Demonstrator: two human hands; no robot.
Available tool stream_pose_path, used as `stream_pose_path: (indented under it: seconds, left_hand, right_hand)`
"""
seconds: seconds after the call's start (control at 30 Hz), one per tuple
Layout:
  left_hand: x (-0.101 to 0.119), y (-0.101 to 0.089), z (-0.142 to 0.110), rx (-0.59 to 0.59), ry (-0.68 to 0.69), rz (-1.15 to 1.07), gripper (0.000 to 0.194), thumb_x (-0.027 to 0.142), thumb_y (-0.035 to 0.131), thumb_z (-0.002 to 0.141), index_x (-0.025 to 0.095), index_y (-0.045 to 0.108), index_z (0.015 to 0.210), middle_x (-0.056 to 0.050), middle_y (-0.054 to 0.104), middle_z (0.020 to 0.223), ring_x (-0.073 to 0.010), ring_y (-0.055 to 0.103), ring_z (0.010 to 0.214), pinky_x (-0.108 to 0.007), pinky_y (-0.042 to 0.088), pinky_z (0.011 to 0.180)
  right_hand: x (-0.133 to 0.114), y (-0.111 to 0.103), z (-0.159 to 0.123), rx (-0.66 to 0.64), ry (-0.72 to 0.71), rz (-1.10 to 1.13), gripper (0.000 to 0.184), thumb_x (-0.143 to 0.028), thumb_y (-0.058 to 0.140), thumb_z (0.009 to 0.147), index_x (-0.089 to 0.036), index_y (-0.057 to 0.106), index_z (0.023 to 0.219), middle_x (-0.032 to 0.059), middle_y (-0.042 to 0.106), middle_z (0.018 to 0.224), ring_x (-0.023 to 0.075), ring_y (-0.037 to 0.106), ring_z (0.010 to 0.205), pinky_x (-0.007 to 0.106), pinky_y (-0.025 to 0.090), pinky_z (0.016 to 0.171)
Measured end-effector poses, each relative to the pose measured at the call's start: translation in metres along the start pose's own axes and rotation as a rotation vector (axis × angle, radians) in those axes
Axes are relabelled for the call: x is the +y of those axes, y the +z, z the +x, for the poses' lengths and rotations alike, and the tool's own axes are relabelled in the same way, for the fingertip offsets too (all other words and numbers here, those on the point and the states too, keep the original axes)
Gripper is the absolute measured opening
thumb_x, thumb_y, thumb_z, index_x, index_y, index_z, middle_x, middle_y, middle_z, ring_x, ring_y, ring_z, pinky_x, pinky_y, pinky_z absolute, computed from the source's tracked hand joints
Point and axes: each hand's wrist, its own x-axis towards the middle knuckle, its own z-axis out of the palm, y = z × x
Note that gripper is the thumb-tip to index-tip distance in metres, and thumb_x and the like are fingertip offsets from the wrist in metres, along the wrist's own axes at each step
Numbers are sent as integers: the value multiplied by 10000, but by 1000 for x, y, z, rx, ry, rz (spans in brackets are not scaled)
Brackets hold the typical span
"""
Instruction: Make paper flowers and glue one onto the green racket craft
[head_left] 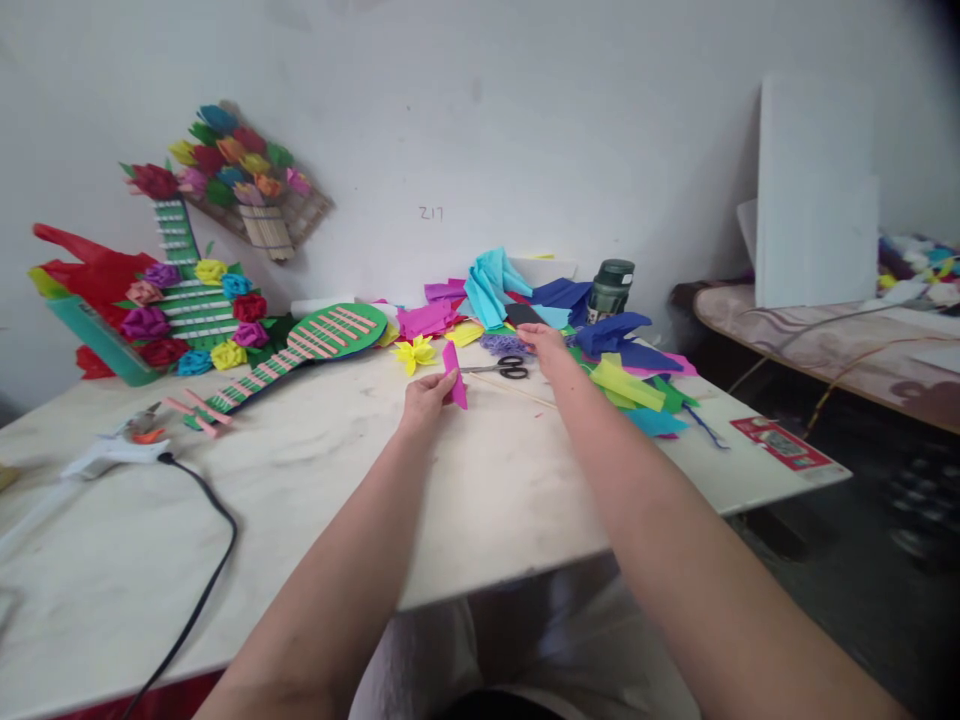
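Pink paper [454, 380] pinched in the left hand [431, 400], mid-surface [480, 500].
The left hand gripped the strip between the front and back edges; a light pinch probably spared thin paper from creasing. Just to its right lay the scissors [501, 370], whose blade tips seemed worth keeping off the fold. The right hand [544, 345] was by a dark flat piece [527, 315] toward the back edge; whether it gripped anything was unclear.

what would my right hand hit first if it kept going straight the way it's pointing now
Most likely the dark flat piece right by the fingertips of your right hand, then the light-blue crumpled paper beyond; depth is unclear, so they may already touch.
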Motion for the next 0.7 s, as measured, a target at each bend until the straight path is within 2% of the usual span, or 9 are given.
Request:
stream_pose_path:
  seconds: [0.1, 0.17, 0.2, 0.27, 0.37, 0.5, 0.53, 0.6, 0.7]
  left_hand:
    - [0, 0, 0, 1, 1, -2, 383, 460, 765, 541, 111, 678, 674, -76, 682, 671, -150, 616, 605, -281, 499, 677]
    - [0, 0, 0, -1, 0, -7, 383, 459, 764, 543, 113, 680, 686, -78, 685, 683, -158, 623, 622, -288, 502, 683]
    - [0, 0, 0, -2, -2, -8, 384, 459, 764, 543, 113, 681, 689, -80, 686, 687, -162, 625, 628, -290, 503, 684]
    - [-1, 0, 0, -1, -2, -4, 388, 462, 762, 541, 112, 684, 691, -82, 686, 687, -162, 624, 628, -288, 503, 684]
    - [0, 0, 0, -1, 1, 3, 396, 466, 762, 536, 108, 684, 686, -83, 683, 678, -158, 621, 619, -281, 500, 680]
    - [0, 0, -1, -3, 3, -11, 401, 467, 770, 521, 109, 679, 677, -78, 681, 665, -161, 619, 616, -288, 501, 676]
    - [0, 0, -1, -3, 2, -14, 399, 464, 772, 520, 110, 678, 677, -76, 681, 662, -159, 617, 613, -287, 500, 677]
    - [-1, -1, 0, 1, 4, -11, 392, 458, 770, 528, 108, 678, 678, -74, 678, 656, -152, 613, 608, -283, 498, 680]
    - [-1, -1, 1, 12, 26, -12, 375, 448, 758, 553, 107, 678, 689, -70, 672, 644, -153, 614, 609, -282, 496, 674]
  right_hand:
    - [-6, 0, -1, -17, 38, 129, 139, -115, 638, 676, -148, 624, 810, -7, 647, 686, 73, 578, 581, 207, 481, 590]
    - [-9, 0, -1, -43, 7, 100, 155, -89, 642, 660, -148, 631, 804, -6, 646, 698, 67, 567, 564, 215, 489, 591]
    - [-10, 0, 0, -44, -11, 31, 169, -80, 643, 654, -146, 640, 810, 0, 650, 707, 74, 573, 573, 227, 496, 603]
    - [-13, -2, 1, -15, -45, -246, 187, -68, 638, 648, -148, 666, 814, 21, 664, 739, 110, 607, 643, 256, 507, 654]
    - [-17, -10, 2, 88, -49, -666, 203, -41, 613, 638, -155, 704, 778, 72, 686, 859, 200, 635, 852, 312, 482, 790]
    - [-21, -22, -1, 215, 8, -922, 226, -65, 582, 674, -166, 716, 825, 127, 672, 993, 252, 612, 976, 378, 447, 850]
    - [-21, -23, -3, 236, 8, -918, 209, -87, 592, 678, -169, 714, 826, 122, 675, 982, 252, 616, 963, 381, 451, 841]
    - [-21, -24, -5, 249, -24, -763, 142, -147, 630, 672, -165, 703, 793, 93, 688, 897, 236, 630, 895, 361, 471, 800]
    - [-22, -16, -9, 210, -66, -329, 98, -214, 654, 673, -142, 654, 740, 32, 660, 699, 168, 624, 721, 283, 499, 674]
